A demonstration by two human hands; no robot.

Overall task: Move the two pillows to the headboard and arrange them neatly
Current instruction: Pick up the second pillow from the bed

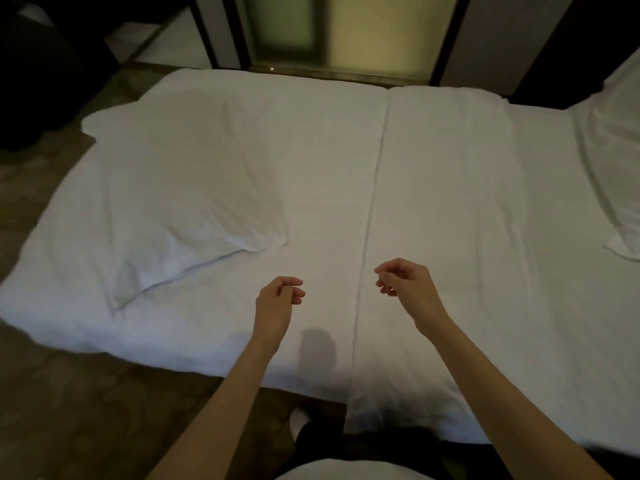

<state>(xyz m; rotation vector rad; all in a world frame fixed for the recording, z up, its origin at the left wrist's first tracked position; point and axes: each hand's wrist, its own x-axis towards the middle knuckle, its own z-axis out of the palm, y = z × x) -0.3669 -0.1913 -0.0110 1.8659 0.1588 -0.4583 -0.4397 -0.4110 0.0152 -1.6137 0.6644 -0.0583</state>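
A white pillow [183, 188] lies flat on the left half of the white bed [433, 209], its near corner pointing toward me. A second white pillow [620, 161] shows partly at the right edge, cut off by the frame. My left hand [277, 299] hovers over the bed's near edge, right of the first pillow's corner, fingers loosely curled and holding nothing. My right hand [405, 289] hovers a little to the right, past the sheet's centre fold, fingers also loosely curled and empty. Neither hand touches a pillow.
A frosted glass door [346, 29] with dark frames stands beyond the far side of the bed. Patterned brown carpet [86, 393] lies left and in front. A dark shape [38, 81] sits at the far left. My foot [301, 424] is by the bed's edge.
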